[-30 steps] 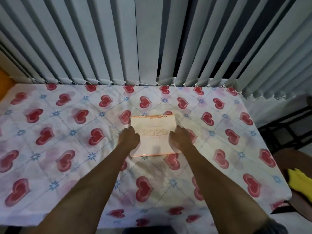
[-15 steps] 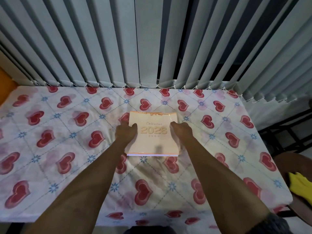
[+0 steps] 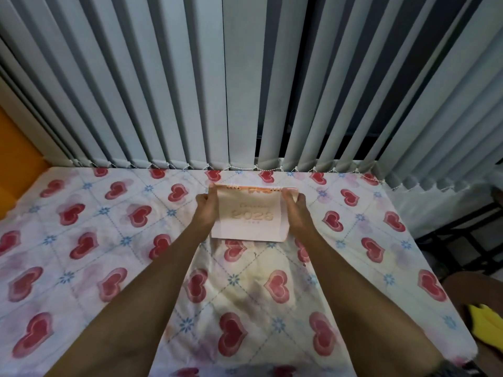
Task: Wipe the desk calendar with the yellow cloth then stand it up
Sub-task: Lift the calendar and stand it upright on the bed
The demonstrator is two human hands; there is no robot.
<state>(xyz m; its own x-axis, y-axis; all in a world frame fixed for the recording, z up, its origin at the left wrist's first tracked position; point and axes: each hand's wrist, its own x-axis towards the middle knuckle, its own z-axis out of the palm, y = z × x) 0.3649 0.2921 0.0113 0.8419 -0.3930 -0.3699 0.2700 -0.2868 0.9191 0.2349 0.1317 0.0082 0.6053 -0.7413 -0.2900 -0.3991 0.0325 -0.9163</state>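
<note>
The left hand (image 3: 207,210) is wrapped around the left side of the desk calendar (image 3: 249,213). The right hand (image 3: 297,210) is wrapped around its right side. The calendar is held between both hands, with the fingers curled over its edges. Its front cover is turned up toward the camera, and the number 2026 can be read on it, though the print is pale. The ring binding runs along the top edge, on the side nearest the blinds. The bottom edge looks to be at the cloth, but it cannot be told if it touches. Both bare arms are stretched out from the near edge of the table toward the calendar.

The calendar is found near the far edge of the table, about in the middle. The table is covered with a white tablecloth (image 3: 114,240) printed with red hearts and small blue flowers. Grey vertical blinds (image 3: 190,91) are hung behind the far edge. The yellow cloth (image 3: 487,326) is seen well apart from the calendar, off the right edge of the table, on a brown seat (image 3: 473,287). An orange wall (image 3: 16,159) is seen by the far left corner.
</note>
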